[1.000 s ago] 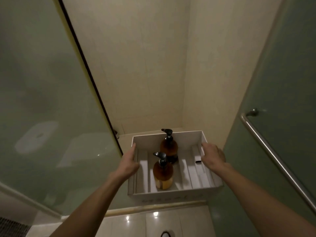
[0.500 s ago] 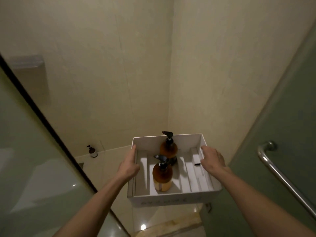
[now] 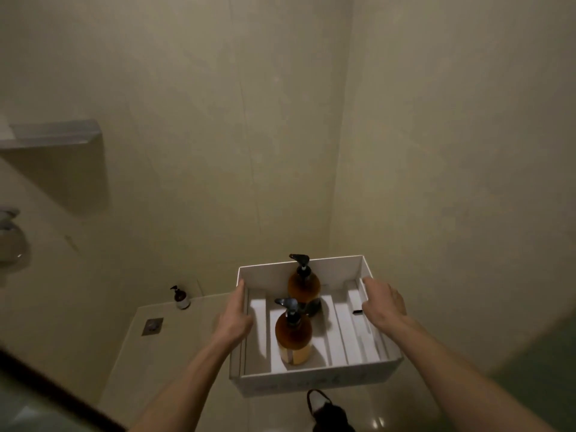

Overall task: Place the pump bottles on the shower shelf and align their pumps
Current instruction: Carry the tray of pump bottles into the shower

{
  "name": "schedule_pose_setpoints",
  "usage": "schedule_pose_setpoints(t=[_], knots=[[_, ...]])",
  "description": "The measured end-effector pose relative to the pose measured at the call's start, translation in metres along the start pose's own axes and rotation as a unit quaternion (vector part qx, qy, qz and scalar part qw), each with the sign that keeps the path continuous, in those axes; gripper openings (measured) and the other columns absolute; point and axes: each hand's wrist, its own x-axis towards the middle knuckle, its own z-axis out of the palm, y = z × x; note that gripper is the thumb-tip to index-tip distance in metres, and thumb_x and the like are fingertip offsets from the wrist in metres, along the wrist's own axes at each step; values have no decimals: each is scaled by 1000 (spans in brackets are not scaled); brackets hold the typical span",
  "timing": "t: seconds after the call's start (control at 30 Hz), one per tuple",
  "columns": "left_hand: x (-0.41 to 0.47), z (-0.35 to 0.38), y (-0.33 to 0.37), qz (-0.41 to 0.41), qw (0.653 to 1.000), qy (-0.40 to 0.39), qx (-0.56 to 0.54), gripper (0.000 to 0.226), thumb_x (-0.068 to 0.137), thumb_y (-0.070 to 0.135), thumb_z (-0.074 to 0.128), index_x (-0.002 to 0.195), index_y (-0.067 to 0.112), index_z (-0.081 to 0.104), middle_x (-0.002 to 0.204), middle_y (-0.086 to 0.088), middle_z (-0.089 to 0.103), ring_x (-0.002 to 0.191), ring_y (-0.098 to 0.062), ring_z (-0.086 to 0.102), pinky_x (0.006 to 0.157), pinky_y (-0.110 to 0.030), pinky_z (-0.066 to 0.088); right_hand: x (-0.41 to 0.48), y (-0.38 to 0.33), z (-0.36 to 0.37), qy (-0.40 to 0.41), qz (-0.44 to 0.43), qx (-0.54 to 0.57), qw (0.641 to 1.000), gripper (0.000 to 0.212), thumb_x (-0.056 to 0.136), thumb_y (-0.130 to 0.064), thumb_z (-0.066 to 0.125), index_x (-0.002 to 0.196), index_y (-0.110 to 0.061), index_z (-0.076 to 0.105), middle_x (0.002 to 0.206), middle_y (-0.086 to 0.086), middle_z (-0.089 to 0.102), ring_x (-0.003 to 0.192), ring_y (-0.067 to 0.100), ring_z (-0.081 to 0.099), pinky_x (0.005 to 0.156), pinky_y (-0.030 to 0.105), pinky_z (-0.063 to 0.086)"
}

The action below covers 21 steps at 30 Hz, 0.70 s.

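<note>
I carry a white open box (image 3: 318, 381) in front of me inside a shower stall. Two amber pump bottles with black pumps stand upright in it: a near bottle (image 3: 293, 338) and a far bottle (image 3: 304, 286) behind it. My left hand (image 3: 235, 316) grips the box's left wall and my right hand (image 3: 385, 302) grips its right wall. A metal wall shelf (image 3: 53, 134) is mounted high at the left. A third, small dark pump bottle (image 3: 180, 297) stands on the low ledge by the wall.
A floor drain (image 3: 152, 326) sits in the shower floor at the left. The glass door's dark edge (image 3: 62, 397) crosses the lower left corner. A chrome fixture (image 3: 7, 219) shows at the left edge. A foot in a dark sandal (image 3: 327, 413) is below the box.
The view has moved left and further into the shower: the glass door slid out to the lower left, the right handrail left the frame, and the wall shelf and drain came into view. Both hands keep the box.
</note>
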Motion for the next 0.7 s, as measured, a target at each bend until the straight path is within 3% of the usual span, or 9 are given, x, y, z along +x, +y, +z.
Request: schedule_pose_setpoints(t=[0.27,0.43,0.57,0.7], knots=[[99,-15,-19,-58,995,78,-10,82,79,-15,44,148,17,12,155,-9,19,141,-24,20,113,-41,26,131,-50,28,-19,-85,5,996,19,77,-4,51,93,-13,49,103,13,61,93,36,59,63,31,36],[163,-34,-36,-98,987,129,15,83,79,-13,44,148,22,13,149,-11,32,131,-27,36,97,-36,39,225,-93,60,-56,-142,41,987,18,75,0,54,90,-9,50,100,16,60,92,38,57,67,36,44],[204,-55,-49,-129,977,168,30,85,74,-15,44,147,22,18,146,-12,38,130,-28,39,88,-27,35,289,-140,78,-79,-193,32,978,19,74,-1,54,90,-9,51,99,17,62,92,40,59,67,36,40],[232,-76,-69,-167,964,201,41,83,77,-12,47,147,21,18,143,-15,40,127,-30,42,89,-33,40,333,-186,89,-96,-243,23,965,21,75,-2,50,94,-10,52,104,16,63,94,40,59,68,36,41]])
